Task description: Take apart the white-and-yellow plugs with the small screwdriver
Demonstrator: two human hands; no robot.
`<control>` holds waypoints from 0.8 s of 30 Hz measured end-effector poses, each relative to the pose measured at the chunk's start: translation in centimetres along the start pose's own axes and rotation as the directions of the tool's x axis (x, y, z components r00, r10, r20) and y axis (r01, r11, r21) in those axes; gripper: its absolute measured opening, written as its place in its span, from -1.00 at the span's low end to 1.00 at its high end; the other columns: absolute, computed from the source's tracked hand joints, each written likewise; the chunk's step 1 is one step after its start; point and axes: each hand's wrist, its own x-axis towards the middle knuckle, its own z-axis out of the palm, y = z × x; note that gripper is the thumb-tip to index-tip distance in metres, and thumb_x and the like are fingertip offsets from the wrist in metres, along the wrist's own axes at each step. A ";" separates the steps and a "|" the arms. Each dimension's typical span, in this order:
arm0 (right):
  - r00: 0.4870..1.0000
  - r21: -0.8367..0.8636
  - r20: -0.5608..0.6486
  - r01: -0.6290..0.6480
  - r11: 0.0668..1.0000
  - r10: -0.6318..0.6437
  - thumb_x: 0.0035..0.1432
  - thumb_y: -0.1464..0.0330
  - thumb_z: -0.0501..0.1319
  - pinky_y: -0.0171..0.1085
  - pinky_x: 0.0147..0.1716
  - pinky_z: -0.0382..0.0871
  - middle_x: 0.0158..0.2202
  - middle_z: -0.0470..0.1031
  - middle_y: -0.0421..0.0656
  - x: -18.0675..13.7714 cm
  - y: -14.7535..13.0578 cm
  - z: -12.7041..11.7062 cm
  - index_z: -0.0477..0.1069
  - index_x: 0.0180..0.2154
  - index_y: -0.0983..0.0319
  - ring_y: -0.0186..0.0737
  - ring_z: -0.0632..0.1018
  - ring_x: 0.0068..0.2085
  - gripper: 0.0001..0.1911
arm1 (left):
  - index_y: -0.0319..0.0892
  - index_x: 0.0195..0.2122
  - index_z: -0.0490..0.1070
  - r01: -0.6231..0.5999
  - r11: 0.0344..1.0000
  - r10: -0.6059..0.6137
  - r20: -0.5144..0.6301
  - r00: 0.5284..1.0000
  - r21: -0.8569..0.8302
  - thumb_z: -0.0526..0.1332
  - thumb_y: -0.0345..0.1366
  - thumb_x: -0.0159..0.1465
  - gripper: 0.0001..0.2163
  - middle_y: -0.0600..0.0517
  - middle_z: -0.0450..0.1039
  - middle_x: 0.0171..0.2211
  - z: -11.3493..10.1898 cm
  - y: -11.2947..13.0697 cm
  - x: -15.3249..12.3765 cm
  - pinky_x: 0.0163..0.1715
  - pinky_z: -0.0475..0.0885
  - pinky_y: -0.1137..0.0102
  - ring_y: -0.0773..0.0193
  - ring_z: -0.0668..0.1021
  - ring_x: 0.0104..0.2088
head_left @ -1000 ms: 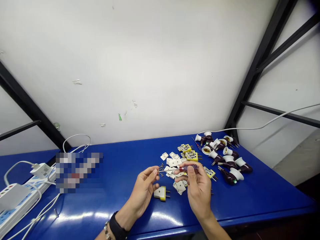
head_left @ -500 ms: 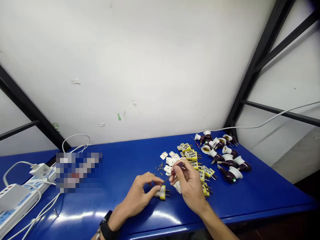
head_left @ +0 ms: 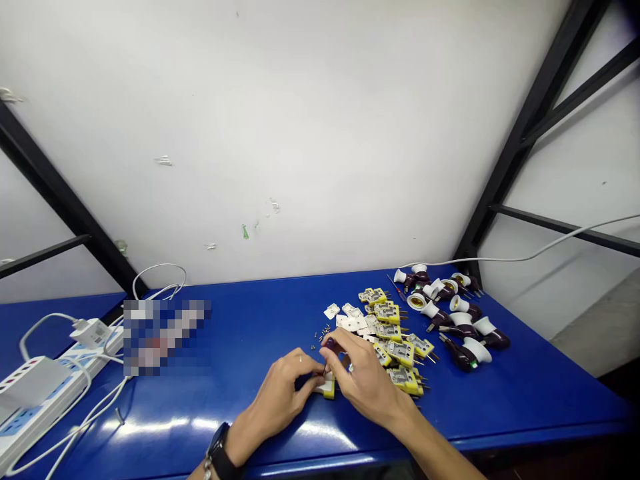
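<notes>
- Showing a white-and-yellow plug flat on the blue table, near the front edge and partly hidden by fingers.
- Gripping a screwdriver in the right hand, with thumb and fingers closed about the dark handle; pointing the shaft steeply down at the plug's white face.
- Holding the left hand at the foot of the shaft, over the plug, with thumb and forefinger nearly together; cannot tell whether clamped on anything.
- Wearing a black watch and a beaded bracelet on the left wrist.
- Strewn just beyond the hands with small screws.
- Spread close by with overlapping white covers.
- Crowded to the right of these with open yellow-edged plug halves, with prongs mostly turned right.
- Scattered farther right with maroon lamp holders with white collars; bearing a second screwdriver just beside them.
- Carrying at far left a white power strip with an adapter and loose white cables.
- Blurred into coarse blocks near the strip; cannot tell what lies there.
- Backed by a white wall, and flanked by black metal bars.
</notes>
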 end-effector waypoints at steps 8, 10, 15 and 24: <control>0.998 0.049 -0.036 -0.052 0.997 0.054 0.26 0.31 0.28 -0.34 -0.48 0.31 -0.50 0.43 -0.27 0.6 0.3 0.7 0.32 -0.45 0.19 -0.31 0.45 -0.48 -0.75 | -0.11 -0.30 0.59 0.002 0.998 -0.007 -0.086 0.996 -0.059 0.23 -0.36 0.32 -0.87 -0.01 0.60 -0.36 0.7 -0.3 0.3 -0.26 0.37 0.40 0.18 0.57 -0.34; 0.995 0.118 -0.041 -0.085 0.989 0.090 0.21 0.31 0.32 -0.35 -0.48 0.34 -0.42 0.50 -0.24 0.6 0.1 0.7 0.40 -0.35 0.19 -0.31 0.49 -0.47 -0.85 | -0.12 -0.36 0.58 -0.017 0.999 0.013 -0.097 0.995 -0.049 0.20 -0.36 0.33 -0.83 0.01 0.56 -0.44 1.0 -0.7 0.4 -0.32 0.34 0.42 0.22 0.53 -0.41; 1.000 0.213 0.006 -0.014 0.977 0.013 0.31 0.37 0.19 -0.31 -0.36 0.46 -0.20 0.64 -0.13 0.2 -0.2 0.1 0.48 -0.03 0.18 -0.27 0.59 -0.37 -0.78 | -0.14 -0.34 0.57 -0.043 0.999 0.042 -0.021 0.999 -0.028 0.10 -0.36 0.40 -0.75 0.01 0.51 -0.46 0.7 -0.3 0.4 -0.36 0.29 0.42 0.25 0.48 -0.44; 0.996 0.185 -0.074 -0.030 0.982 0.044 0.13 0.32 0.38 -0.37 -0.52 0.36 -0.45 0.54 -0.23 0.6 0.3 0.4 0.50 -0.35 0.20 -0.32 0.49 -0.50 -0.88 | -0.12 -0.35 0.57 -0.014 1.000 0.014 -0.007 1.000 -0.019 0.19 -0.29 0.37 -0.81 0.00 0.57 -0.43 0.5 -1.0 0.5 -0.33 0.33 0.42 0.21 0.55 -0.40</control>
